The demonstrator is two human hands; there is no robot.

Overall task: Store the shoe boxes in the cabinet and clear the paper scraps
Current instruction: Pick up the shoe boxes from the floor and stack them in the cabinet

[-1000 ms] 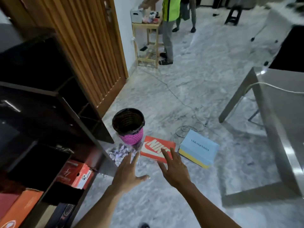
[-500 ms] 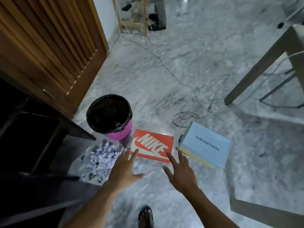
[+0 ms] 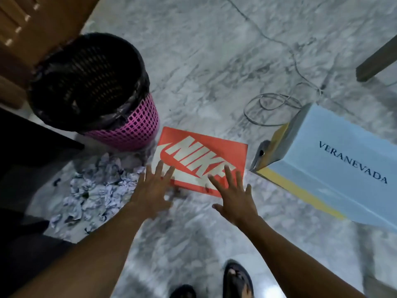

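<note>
An orange Nike shoe box [image 3: 206, 149] lies flat on the marble floor. To its right sits a light blue Veranevada shoe box [image 3: 343, 168] with a yellow base. Crumpled paper scraps [image 3: 98, 190] are heaped on the floor left of the orange box. My left hand [image 3: 152, 190] hovers with spread fingers over the orange box's near left corner. My right hand [image 3: 234, 194] is spread over its near right edge. Whether the fingers touch the box I cannot tell. The dark cabinet [image 3: 28, 160] fills the left edge.
A pink mesh bin [image 3: 96, 87] with a black liner stands just behind the scraps. A coiled cable [image 3: 272, 104] lies on the floor behind the boxes. A table leg [image 3: 376, 61] is at the right; my sandalled feet [image 3: 236, 280] are at the bottom.
The view has tilted down and closed in on the floor. Both hands have moved forward from short of the orange box to over its near edge.
</note>
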